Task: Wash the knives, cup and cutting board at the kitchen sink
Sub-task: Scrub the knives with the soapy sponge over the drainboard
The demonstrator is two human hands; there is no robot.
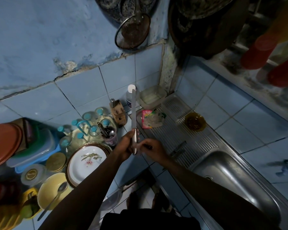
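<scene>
My left hand grips the metal handle of a long knife, whose blade points up and away over the counter. My right hand is right beside it, with curled fingertips on the lower part of the same handle. A second knife lies on the ribbed steel drainboard, just right of my right hand. The steel sink basin is at the lower right. A wooden knife block stands behind the blade. No cup or cutting board can be picked out for certain.
An amber glass bowl, a pink packet and a clear tub sit on the drainboard. Plates, jars, a yellow bowl with a spoon and a utensil mug crowd the left counter. The tap is on the right wall.
</scene>
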